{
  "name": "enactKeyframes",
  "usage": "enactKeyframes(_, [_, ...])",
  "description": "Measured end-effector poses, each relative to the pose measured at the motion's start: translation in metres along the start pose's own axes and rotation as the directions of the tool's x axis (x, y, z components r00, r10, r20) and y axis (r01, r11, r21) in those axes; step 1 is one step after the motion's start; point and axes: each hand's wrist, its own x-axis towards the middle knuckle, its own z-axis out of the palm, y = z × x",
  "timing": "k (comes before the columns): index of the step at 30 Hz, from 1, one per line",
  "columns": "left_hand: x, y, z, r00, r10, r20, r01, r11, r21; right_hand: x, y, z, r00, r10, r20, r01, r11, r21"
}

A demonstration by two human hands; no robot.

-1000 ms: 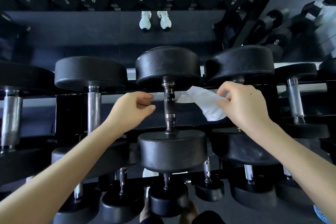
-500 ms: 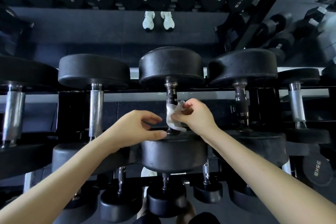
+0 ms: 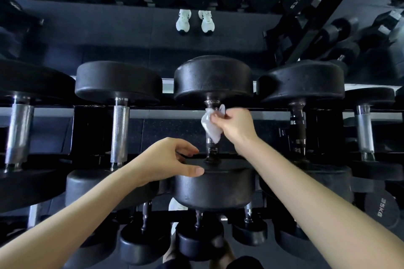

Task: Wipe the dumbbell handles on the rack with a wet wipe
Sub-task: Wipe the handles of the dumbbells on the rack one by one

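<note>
Dumbbell handle (image 3: 211, 148) under treatment: the centre unit on the rack (image 3: 87, 129). Your right hand (image 3: 235, 125) has its fingers (image 3: 220, 117) pinched on the wet wipe (image 3: 211, 125), which is bunched against the upper stretch of that handle, just under the far head (image 3: 213, 78). Below those fingers the handle shows bare.

Your left hand (image 3: 168, 162) holds nothing. Its fingers are spread wide and the thumb lies on the rim of the near head (image 3: 214, 188).

Judgement: the wiping stroke on this handle is in hand and incomplete. The next move calls for drawing the wipe down to the near collar while wrapped close.

Outward of your fingers stand a knurled handle (image 3: 119, 131) to the left and a dark handle (image 3: 298, 129) to the right. I cannot tell whether either has been wiped.

No containers are in view. The rack carries dumbbells on this tier and smaller ones beneath.
</note>
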Motion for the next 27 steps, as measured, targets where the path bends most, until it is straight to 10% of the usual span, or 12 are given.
enactKeyframes(10, [0.003, 0.004, -0.004, 0.999, -0.001, 0.047, -0.002, 0.999, 0.052, -0.002, -0.006, 0.001, 0.999, -0.020, -0.033, 0.019, 0.999, -0.026])
enactKeyframes(16, [0.022, 0.009, 0.004, 0.951, 0.025, -0.310, -0.075, 0.986, -0.150, -0.025, 0.013, -0.007, 0.999, 0.025, 0.035, -0.021, 0.992, -0.125])
enactKeyframes(21, [0.044, 0.021, 0.025, 0.944, -0.094, -0.317, -0.073, 0.876, -0.476, -0.041, -0.006, -0.010, 0.988, -0.148, -0.041, 0.122, 0.918, -0.378])
enactKeyframes(27, [0.060, 0.022, 0.030, 0.865, -0.087, -0.495, -0.083, 0.947, -0.311, -0.048, -0.006, -0.017, 0.983, -0.172, 0.056, 0.180, 0.892, -0.415])
